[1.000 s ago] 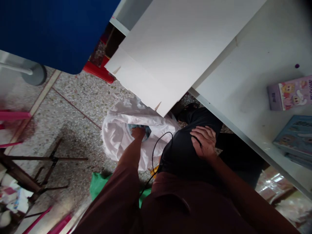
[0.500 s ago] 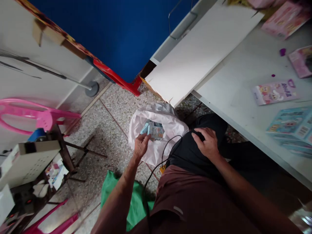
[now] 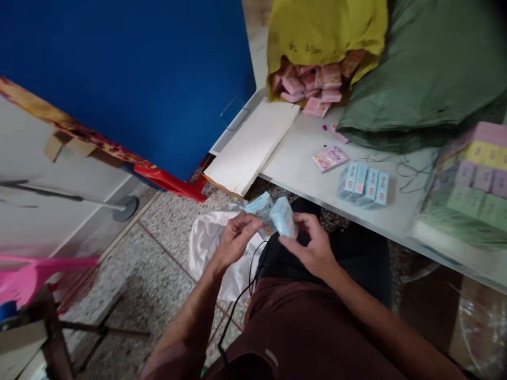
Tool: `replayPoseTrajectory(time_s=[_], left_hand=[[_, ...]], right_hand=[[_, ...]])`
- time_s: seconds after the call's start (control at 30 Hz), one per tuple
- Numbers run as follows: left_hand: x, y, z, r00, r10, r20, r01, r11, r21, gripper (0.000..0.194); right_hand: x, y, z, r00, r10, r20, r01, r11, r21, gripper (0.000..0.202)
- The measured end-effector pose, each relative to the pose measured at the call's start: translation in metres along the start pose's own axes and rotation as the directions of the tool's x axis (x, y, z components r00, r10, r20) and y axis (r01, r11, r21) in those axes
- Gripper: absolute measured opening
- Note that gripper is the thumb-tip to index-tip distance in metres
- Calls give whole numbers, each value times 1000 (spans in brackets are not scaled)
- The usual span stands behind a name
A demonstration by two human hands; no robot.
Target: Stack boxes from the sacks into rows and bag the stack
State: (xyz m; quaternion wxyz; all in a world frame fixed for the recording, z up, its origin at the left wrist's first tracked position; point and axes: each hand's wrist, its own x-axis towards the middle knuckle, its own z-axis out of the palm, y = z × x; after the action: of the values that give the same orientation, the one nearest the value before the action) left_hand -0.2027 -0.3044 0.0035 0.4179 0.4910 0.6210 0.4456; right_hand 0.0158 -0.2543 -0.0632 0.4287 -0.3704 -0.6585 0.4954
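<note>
Blue lettered box (image 3: 259, 206) pinched in left fingers (image 3: 239, 220), second blue box (image 3: 282, 216) grasped by right fingers (image 3: 303, 218), spread around its end

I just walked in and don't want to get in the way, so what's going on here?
A seated person is handling small boxes: the left hand holds a light-blue box, and the right hand grips a second light-blue box close beside it. Below is a white bag on the floor. More blue boxes stand grouped on the white table.
</note>
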Motion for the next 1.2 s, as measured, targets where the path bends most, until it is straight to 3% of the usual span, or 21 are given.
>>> replayPoseTrajectory(time_s=[0.1, 0.17, 0.23, 0.3, 0.4, 0.5, 0.63, 0.73, 0.83, 0.93, 1.2], left_hand=[[17, -2, 25, 999, 6, 44, -5, 999, -45, 38], [25, -4, 35, 996, 2, 88, 6, 995, -97, 39], [29, -5, 40, 985, -27, 168, 52, 988, -145, 35], [33, -2, 43, 966, -41, 257, 84, 984, -159, 36], [37, 8, 45, 941, 1, 338, 42, 992, -119, 44], [37, 17, 51, 920, 43, 390, 4, 993, -117, 63], [34, 15, 65, 898, -22, 438, 110, 978, -177, 92], [32, 4, 77, 903, -88, 421, 193, 957, -215, 90], [30, -8, 90, 934, -102, 344, 216, 924, -314, 86], [26, -18, 101, 959, -89, 270, 193, 900, -390, 63], [16, -32, 113, 946, -82, 314, 196, 916, -351, 58]], right_hand=[[-8, 8, -37, 983, 178, -55, -154, 944, 293, 42], [-14, 11, -61, 986, 165, -30, -150, 946, 287, 62], [-18, 10, -81, 996, 84, -24, -81, 989, 121, 78], [-20, 5, -96, 999, -43, -4, 42, 991, -125, 77], [-15, -5, -109, 958, -278, 76, 285, 877, -387, 75], [-4, -11, -111, 899, -417, 134, 427, 765, -481, 79], [4, -12, -109, 868, -456, 196, 482, 680, -553, 83], [5, -12, -108, 866, -446, 227, 491, 668, -559, 82], [4, -9, -107, 870, -430, 242, 487, 675, -554, 80], [2, -2, -105, 877, -415, 243, 478, 691, -543, 81], [-6, 9, -98, 918, -328, 222, 396, 762, -512, 87]])
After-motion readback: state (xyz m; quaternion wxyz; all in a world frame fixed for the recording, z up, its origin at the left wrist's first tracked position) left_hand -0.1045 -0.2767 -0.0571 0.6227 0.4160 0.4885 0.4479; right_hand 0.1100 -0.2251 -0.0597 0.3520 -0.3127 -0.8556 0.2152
